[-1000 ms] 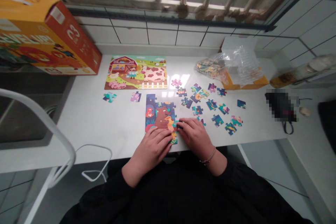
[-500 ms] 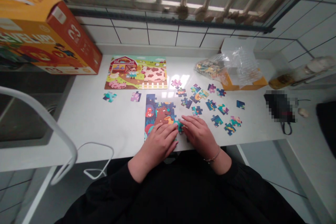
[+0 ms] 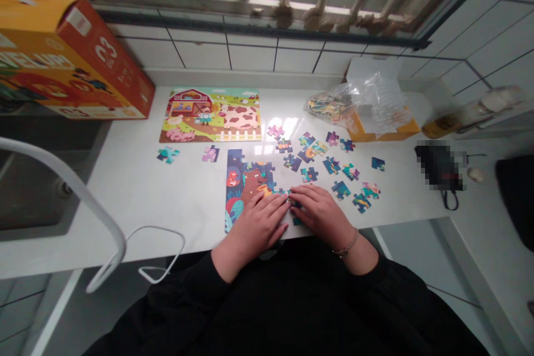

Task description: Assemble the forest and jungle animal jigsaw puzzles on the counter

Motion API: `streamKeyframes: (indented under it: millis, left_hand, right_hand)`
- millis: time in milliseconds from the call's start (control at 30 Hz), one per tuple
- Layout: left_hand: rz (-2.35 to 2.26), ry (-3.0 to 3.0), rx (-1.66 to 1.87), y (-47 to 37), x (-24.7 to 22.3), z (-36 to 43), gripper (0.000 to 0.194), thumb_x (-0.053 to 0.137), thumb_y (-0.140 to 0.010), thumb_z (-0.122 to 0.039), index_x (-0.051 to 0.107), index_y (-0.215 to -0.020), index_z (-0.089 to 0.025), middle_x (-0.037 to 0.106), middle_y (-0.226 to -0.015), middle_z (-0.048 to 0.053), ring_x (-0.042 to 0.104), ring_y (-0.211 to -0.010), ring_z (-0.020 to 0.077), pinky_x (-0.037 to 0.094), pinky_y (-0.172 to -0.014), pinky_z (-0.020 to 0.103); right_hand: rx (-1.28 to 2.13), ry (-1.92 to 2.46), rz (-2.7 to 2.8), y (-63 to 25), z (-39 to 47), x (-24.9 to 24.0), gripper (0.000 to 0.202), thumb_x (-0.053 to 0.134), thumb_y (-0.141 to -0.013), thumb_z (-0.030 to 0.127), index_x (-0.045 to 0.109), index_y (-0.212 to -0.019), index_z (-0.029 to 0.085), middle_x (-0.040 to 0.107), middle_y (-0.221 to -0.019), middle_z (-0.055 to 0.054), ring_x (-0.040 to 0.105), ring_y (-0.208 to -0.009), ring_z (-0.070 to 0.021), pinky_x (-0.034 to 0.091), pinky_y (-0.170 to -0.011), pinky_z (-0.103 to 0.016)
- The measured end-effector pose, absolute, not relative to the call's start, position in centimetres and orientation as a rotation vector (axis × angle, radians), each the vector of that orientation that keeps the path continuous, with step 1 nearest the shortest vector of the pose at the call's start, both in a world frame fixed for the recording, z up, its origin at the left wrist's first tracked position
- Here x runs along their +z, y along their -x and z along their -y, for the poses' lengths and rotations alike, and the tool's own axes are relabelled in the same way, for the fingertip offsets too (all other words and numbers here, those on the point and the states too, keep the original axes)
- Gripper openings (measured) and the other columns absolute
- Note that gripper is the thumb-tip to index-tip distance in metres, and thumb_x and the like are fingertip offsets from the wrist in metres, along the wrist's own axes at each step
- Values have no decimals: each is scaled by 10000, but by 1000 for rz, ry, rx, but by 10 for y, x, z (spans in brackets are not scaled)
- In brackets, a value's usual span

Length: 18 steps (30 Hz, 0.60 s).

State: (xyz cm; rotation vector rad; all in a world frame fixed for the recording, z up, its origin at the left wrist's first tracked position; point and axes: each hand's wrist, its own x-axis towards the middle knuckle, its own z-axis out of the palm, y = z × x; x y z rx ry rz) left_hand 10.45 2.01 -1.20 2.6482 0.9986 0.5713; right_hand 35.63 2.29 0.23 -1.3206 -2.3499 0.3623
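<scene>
The partly joined jigsaw puzzle [image 3: 252,175], showing a brown bear on dark blue, lies flat near the counter's front edge. My left hand [image 3: 261,221] rests over its lower right part, fingers stretched out and lying flat. From the other side my right hand [image 3: 319,212] comes in with bent fingers on a small puzzle piece [image 3: 288,199] at the puzzle's right edge; most of that piece is hidden under the fingertips. Both hands' fingertips nearly meet there. Another teal piece [image 3: 296,221] peeks out below my right hand. Several loose pieces [image 3: 332,165] are scattered to the right.
Behind lies a farm picture board [image 3: 212,115]. Two loose pieces, one teal [image 3: 168,154] and one purple [image 3: 211,153], sit left. A bag of pieces [image 3: 331,107] leans on an open yellow box [image 3: 386,134]. A large orange box [image 3: 104,61] and white cable [image 3: 89,194] are left.
My fingertips have closed further over the teal piece between my hands, covering most of it. My left hand has shifted slightly right, showing more of the puzzle's lower left. The view has moved a little.
</scene>
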Motion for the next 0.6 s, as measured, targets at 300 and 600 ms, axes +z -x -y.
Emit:
streamKeyframes:
  millis: [300,600]
  left_hand:
    - [-1005,-2660,548,-105,-9,-20,480,630,-1111,-376,621,-1565,-219,658,-1615,118,607,-1489,318,367,-1308,560]
    - [-1005,-2675,529,-105,-9,-20,461,608,-1124,-380,618,-1549,-201,646,-1633,114,602,-1491,316,359,-1300,565]
  right_hand:
    - [335,1318,2319,-362,-26,-1,173,668,-1099,235,807,-1199,262,818,-1336,-86,748,-1259,-274,583,-1168,-541]
    - [397,1280,2288,-366,-30,1,145,643,-1109,229,783,-1139,258,824,-1257,-82,747,-1185,-264,587,-1126,-507]
